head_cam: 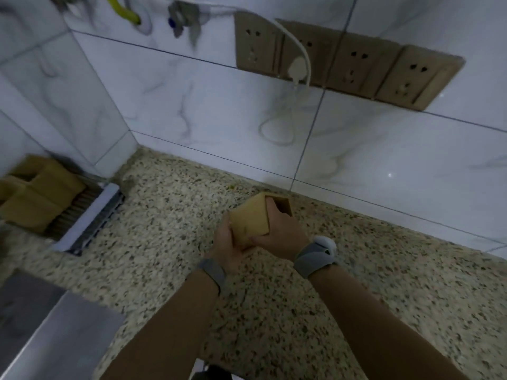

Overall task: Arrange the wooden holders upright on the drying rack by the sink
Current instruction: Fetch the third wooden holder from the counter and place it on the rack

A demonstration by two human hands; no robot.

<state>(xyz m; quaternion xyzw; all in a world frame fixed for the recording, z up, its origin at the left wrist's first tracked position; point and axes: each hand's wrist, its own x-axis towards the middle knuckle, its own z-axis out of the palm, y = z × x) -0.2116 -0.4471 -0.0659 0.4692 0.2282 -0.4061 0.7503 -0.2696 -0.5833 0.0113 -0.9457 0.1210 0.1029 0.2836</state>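
A square wooden holder (251,218) is held over the speckled counter near the back wall, its open top facing away from me. My left hand (229,246) cups its lower left corner from beneath. My right hand (279,229) grips its right side, fingers curled over the rim into the opening. At the far left, several wooden holders (41,193) stand together on the drying rack (90,220), a slatted tray with a pale blue edge.
The speckled stone counter (274,311) fills the middle. A steel sink edge (55,325) lies at lower left. The tiled wall carries a row of sockets (356,67) with a white plug and cord (299,69), and taps (181,17) above.
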